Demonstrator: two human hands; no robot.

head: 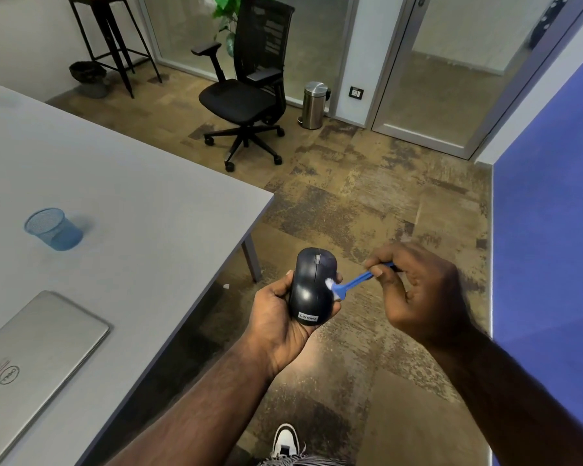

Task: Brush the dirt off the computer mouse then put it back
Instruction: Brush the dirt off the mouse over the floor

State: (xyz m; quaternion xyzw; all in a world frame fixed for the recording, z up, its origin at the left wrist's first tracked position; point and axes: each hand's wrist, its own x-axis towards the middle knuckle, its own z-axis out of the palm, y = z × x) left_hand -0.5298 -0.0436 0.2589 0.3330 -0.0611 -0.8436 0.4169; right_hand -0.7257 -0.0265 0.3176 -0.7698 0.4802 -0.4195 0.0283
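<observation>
I stand off the table's near right corner, over bare floor. My left hand (283, 317) cradles the mouse (312, 287) in front of me, right of the table (142, 183). My right hand (421, 294) is just right of it, holding a brush (352, 280) whose bristles touch the mouse's right side. On the table to my left lie a closed laptop (37, 358) near me and a mesh cup (53, 229) beyond it. An office chair (246, 92) stands far ahead, a bin (314, 104) to its right.

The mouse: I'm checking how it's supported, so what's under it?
The left hand cups the mouse from below, over the floor, not the table. The mouse hides its own underside and the palm.
</observation>
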